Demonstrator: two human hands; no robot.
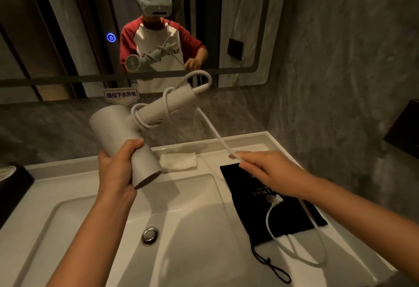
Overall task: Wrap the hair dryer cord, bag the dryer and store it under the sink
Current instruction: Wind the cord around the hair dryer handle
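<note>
My left hand (118,169) grips the barrel of the white hair dryer (127,137), held above the sink with its handle pointing up and right. The white cord (213,135) is looped a few times around the handle and runs down to my right hand (267,171), which pinches it between the fingers. The rest of the cord curls over a black drawstring bag (254,198) lying flat on the counter to the right of the basin, and the plug (277,201) rests on the bag.
A white sink (68,214) with a chrome drain (149,235) lies below my hands. A folded white cloth (178,161) sits at the sink's back rim. A mirror (242,14) covers the wall ahead. A dark object (11,187) stands at the left edge.
</note>
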